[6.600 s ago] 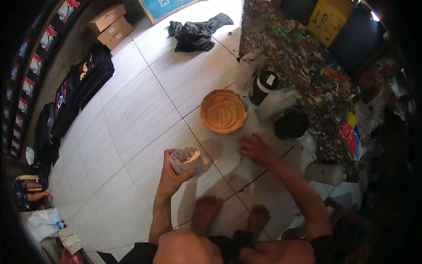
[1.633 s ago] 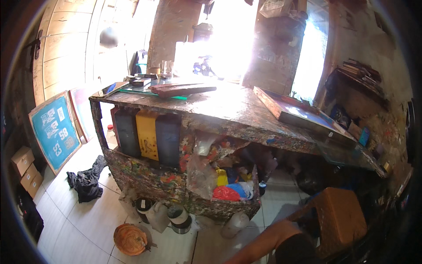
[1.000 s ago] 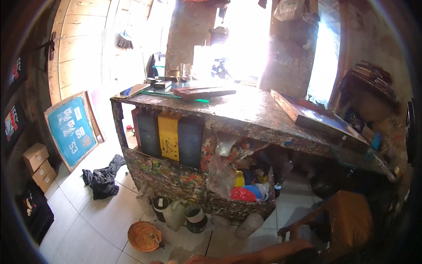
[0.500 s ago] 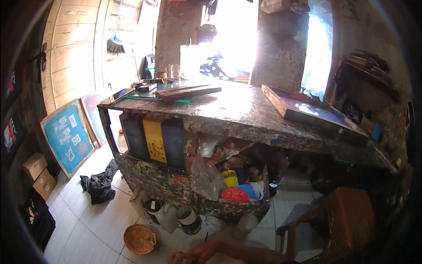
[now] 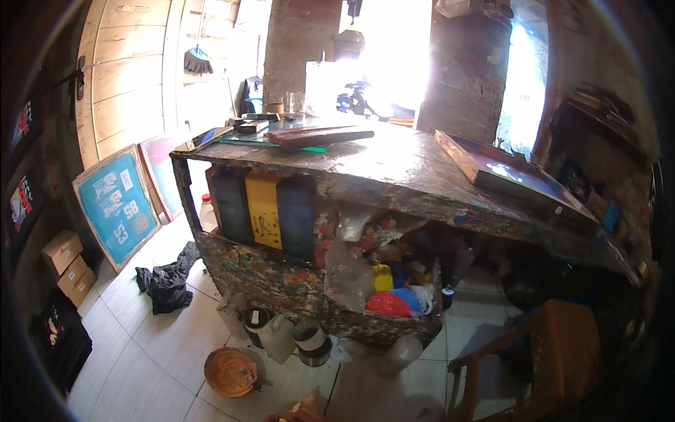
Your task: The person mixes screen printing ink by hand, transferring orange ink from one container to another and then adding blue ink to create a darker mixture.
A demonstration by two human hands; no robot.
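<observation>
At the lower edge of the picture shows a small part of my right hand (image 5: 302, 411), cut off by the frame. Its fingers are mostly hidden, so whether it holds anything cannot be made out. My left hand is out of view. Nearest to the visible hand on the tiled floor is a round orange-brown bowl (image 5: 230, 372). Beyond it, along the foot of a paint-stained workbench (image 5: 267, 288), stand a whitish plastic jug (image 5: 278, 339), a dark can with a pale lid (image 5: 256, 320) and a grey-and-black container (image 5: 311, 344).
A brown plastic chair (image 5: 562, 352) stands at right. Framed screens lean at left, one blue (image 5: 118, 207). Black cloth (image 5: 167, 285) lies on the floor near cardboard boxes (image 5: 65, 260). The benchtop bears a dark wooden bar (image 5: 323, 136) and a tilted frame (image 5: 510, 172).
The view has shifted, so the bench appears slightly farther right. My right forearm has left the picture, and the hand has dropped lower at the bottom edge.
</observation>
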